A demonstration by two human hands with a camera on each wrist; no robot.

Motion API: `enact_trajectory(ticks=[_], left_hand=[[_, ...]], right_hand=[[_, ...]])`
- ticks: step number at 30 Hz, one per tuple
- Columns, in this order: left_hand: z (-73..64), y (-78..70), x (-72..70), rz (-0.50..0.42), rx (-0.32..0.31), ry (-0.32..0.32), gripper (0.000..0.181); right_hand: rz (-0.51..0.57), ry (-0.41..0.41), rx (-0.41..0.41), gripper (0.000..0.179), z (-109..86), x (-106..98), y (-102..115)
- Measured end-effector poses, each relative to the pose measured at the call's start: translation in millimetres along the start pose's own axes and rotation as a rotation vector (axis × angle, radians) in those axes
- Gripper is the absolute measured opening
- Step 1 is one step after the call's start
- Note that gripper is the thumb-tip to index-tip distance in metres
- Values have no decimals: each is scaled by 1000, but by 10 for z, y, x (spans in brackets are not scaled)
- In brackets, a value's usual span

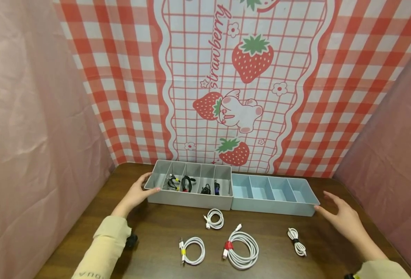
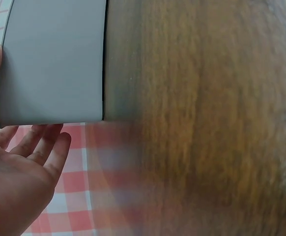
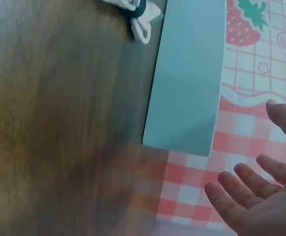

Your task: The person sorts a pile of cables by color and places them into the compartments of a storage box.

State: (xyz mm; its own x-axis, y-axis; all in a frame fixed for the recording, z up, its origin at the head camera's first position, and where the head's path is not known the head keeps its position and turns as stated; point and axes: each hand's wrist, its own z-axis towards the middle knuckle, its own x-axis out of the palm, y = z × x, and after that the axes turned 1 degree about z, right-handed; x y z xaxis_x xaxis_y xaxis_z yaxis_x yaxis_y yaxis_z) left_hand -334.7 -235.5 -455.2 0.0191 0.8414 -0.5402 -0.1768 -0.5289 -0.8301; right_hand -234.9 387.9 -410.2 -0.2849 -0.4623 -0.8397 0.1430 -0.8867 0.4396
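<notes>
My left hand [image 1: 135,193] is at the left end of a long grey divided box [image 1: 191,200]. Its thumb lies at the front rim, and the fingers extend along the end wall in the left wrist view. Bundled dark cables [image 1: 188,183] lie in several of the grey compartments. Against its right end stands a light blue divided box [image 1: 273,206]. My right hand [image 1: 346,219], fingers spread and loosely bent, is beside the blue box's right end; a gap shows between them in the right wrist view.
In front of the boxes lie a small coiled white cable [image 1: 215,219], another with a yellow tie [image 1: 195,251], a larger one with a red tie [image 1: 245,250], and a white bundle with a black tie [image 1: 296,242]. A strawberry-print cloth [image 1: 254,116] hangs behind the wooden table [image 1: 149,248].
</notes>
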Motion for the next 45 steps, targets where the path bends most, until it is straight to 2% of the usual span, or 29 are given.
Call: enact_trajectory(ticks=[8, 15, 18, 26, 34, 41, 45], left_hand=[[-32, -2, 13, -16, -7, -6, 79], [-5, 2, 12, -31, -5, -3, 80], [0, 5, 13, -30, -24, 4, 80], [0, -13, 7, -38, -35, 15, 81], [-30, -63, -2, -36, -48, 24, 80], [-111, -301, -47, -88, -57, 50, 76], [-81, -242, -36, -64, -63, 45, 77]], right_hand=[[2, -83, -9, 61, -172, 0, 131], [18, -134, 15, 61, -300, -2, 238], [24, -157, 27, 62, -352, 8, 278], [15, -172, 52, 64, -488, 40, 360], [28, -123, 79, 65, -603, 111, 399], [39, -75, 69, 66, -660, 207, 386], [22, -17, 73, 70, -684, 268, 374]])
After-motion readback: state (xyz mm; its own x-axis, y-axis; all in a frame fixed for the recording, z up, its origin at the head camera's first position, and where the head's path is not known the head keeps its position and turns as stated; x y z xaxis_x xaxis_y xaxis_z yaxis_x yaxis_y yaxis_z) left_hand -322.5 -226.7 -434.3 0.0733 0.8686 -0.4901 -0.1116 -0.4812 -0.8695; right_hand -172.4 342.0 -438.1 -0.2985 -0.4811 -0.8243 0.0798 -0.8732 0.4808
